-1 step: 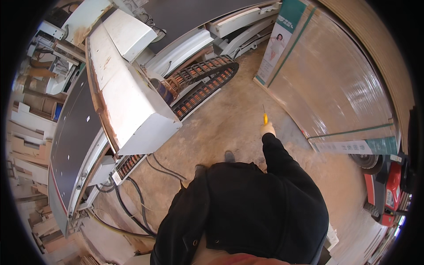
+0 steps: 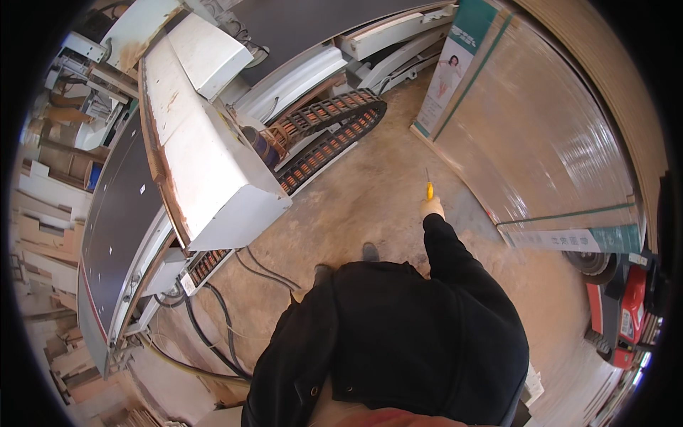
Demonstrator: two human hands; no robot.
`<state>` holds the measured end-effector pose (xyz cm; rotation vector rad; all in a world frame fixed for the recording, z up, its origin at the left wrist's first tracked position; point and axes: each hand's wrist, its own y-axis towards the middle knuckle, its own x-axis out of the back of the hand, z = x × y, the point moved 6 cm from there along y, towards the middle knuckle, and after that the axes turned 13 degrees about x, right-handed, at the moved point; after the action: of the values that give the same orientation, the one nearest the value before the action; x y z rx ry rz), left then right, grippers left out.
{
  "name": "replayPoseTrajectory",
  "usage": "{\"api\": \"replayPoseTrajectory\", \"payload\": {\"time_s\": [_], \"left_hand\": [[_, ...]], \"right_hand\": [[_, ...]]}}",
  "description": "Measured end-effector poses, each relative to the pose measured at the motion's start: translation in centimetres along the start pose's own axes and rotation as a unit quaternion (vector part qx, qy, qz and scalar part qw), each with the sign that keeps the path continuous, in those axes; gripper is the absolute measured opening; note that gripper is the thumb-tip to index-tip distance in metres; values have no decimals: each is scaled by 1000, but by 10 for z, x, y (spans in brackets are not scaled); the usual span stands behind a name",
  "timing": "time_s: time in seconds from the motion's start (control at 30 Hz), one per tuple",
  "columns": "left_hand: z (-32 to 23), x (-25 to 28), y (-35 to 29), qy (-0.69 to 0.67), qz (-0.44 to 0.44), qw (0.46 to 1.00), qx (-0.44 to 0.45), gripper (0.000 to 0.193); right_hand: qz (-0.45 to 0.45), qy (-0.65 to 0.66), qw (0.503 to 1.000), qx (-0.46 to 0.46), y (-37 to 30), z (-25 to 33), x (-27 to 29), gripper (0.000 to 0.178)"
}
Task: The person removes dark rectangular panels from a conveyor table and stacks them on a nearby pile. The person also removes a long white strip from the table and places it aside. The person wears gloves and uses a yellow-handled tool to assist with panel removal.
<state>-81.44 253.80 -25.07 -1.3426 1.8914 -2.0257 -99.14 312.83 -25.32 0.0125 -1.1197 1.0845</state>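
Apparently light and stiff, the thin-shafted tool (image 2: 430, 187) seemed best held by its yellow handle (image 2: 430, 193), which the right hand (image 2: 432, 207) gripped, fingers closed, the left hand unseen.

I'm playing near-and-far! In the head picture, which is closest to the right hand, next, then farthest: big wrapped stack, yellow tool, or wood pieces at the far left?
1. yellow tool: in the right hand.
2. wrapped stack: to the right.
3. wood pieces: far left, past the white machine.
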Motion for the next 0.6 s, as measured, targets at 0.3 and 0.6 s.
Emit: {"api": "replayPoseTrajectory", "payload": {"time_s": [0.3,0.6], "left_hand": [[-47,-27,-26,-83,-41,994,63,42],[-50,-35,5,-174,-113,972,110,41]], "right_hand": [[200,49,978,38,133,-8,-75,42],[514,-124,839,130,73,24,-124,33]]}}
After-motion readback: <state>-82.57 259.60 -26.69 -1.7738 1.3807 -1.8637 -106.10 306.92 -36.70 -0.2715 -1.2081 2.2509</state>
